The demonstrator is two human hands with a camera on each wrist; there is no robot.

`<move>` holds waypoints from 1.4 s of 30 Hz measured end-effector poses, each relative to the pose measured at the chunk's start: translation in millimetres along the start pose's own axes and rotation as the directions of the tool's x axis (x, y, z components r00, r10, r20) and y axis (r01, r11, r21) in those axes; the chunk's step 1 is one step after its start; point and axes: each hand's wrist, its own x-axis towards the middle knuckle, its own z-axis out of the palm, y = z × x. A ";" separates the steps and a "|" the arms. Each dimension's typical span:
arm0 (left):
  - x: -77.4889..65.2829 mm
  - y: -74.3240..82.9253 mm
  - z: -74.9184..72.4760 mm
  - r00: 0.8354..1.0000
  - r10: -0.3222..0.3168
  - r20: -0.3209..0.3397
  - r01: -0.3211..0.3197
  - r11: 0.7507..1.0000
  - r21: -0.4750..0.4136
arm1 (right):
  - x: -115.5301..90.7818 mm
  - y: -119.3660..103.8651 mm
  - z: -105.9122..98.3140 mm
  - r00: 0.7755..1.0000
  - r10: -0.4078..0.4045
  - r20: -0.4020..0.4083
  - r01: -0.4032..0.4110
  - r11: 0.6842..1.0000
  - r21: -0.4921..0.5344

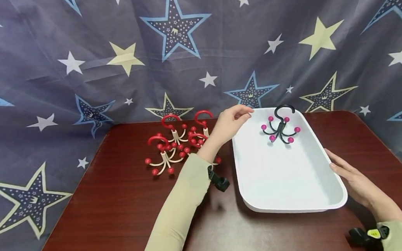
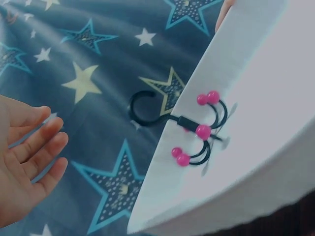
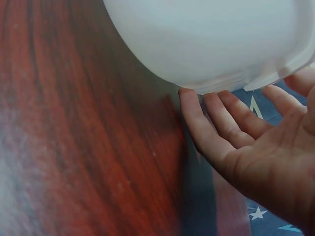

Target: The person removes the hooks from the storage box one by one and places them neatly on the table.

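Observation:
A white plastic tray sits on the table, and in its far end is a black multi-arm hanger with pink ball tips. The hanger's curved hook rises past the tray's rim. By the tray's far left corner, my left hand is in the air with loosely bent fingers and nothing in them. My right hand is at the tray's right side; its long fingers touch the outer wall from below, and the thumb lies by the rim.
Left of the tray, several cream hangers with red hooks and red ball tips stand close together, partly behind my left forearm. Behind the dark red wooden table hangs a grey-blue cloth with stars.

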 end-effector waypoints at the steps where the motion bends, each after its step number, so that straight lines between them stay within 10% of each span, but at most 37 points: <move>1: 2.8 0.7 4.2 1.000 0.003 0.005 -0.003 1.000 -0.003 | -0.7 -0.1 -0.4 1.000 0.002 -0.003 -0.002 1.000 -0.003; 29: 67.2 0.1 67.3 0.982 -0.095 0.163 0.055 0.971 0.231 | -0.2 -3.0 1.0 1.000 0.005 0.001 -0.005 1.000 0.003; 38: 80.4 -2.7 98.9 0.969 -0.174 0.173 0.089 0.906 0.413 | -1.3 -5.1 -0.4 1.000 0.020 -0.023 -0.021 0.999 -0.030; 42: 80.4 -8.7 103.8 0.968 -0.202 0.153 0.138 0.927 0.348 | -2.4 -3.2 1.4 0.999 0.026 -0.034 -0.027 0.999 -0.022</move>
